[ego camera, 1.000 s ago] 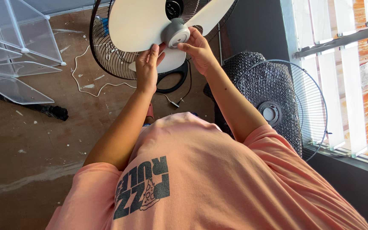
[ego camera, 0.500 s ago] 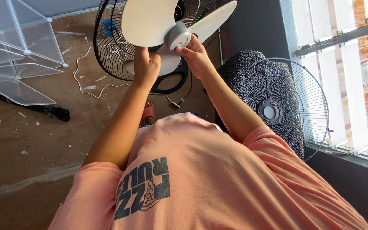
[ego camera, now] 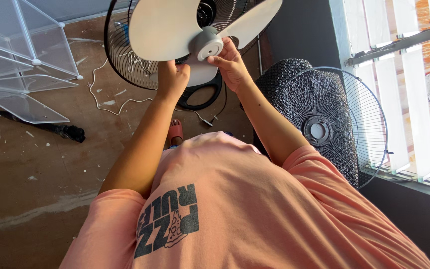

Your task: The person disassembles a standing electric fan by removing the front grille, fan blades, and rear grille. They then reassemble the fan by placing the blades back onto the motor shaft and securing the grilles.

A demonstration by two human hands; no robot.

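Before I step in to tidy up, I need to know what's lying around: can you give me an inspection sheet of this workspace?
Surface: brown floor, scuffed, with pale flecks and streaks.
Job's things: white fan blade with grey hub, held in front of the rear wire guard.
Clutter: front fan grille leaning by the window; clear panel rack; black ring; dark object on the floor.
Grips: left hand grips a lower blade; right hand holds at the hub.
Cables: white cord and thin dark cord on the floor.
Surroundings: louvred window, dark wall below.
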